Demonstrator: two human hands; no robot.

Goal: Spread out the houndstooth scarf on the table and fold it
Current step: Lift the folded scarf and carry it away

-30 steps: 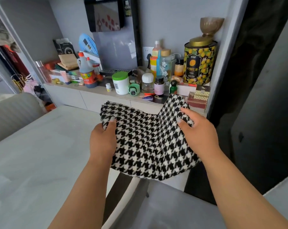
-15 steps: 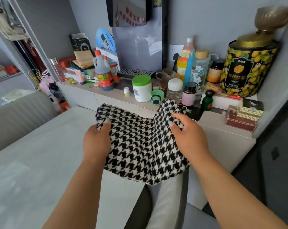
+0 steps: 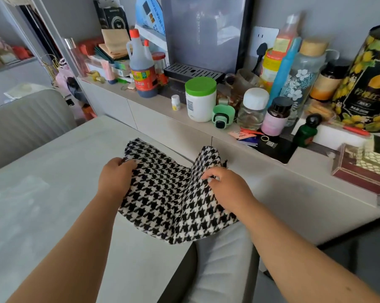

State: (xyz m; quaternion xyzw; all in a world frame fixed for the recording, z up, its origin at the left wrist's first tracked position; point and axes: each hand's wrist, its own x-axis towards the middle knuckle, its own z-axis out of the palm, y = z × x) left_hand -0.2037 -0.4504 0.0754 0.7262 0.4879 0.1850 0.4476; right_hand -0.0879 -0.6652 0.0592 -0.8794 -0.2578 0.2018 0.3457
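Observation:
The black-and-white houndstooth scarf (image 3: 165, 200) is a folded bundle held over the right front corner of the pale grey table (image 3: 42, 193). Its near edge hangs past the table's edge over a chair. My left hand (image 3: 116, 179) grips the scarf's left side with the thumb on top. My right hand (image 3: 227, 191) pinches its right side, where a flap of cloth stands up. The scarf sags in the middle between both hands.
A long sideboard (image 3: 261, 171) behind the table is crowded with bottles, a green-lidded jar (image 3: 200, 99), a soy sauce bottle (image 3: 141, 68) and a lemon-print tin (image 3: 366, 84). A grey chair back (image 3: 25, 119) stands at the left. A cushioned chair seat (image 3: 219, 265) lies under my right arm.
Both hands have brought the scarf down and to the left, from in front of the sideboard to over the table's corner. The view has tilted down and moved closer.

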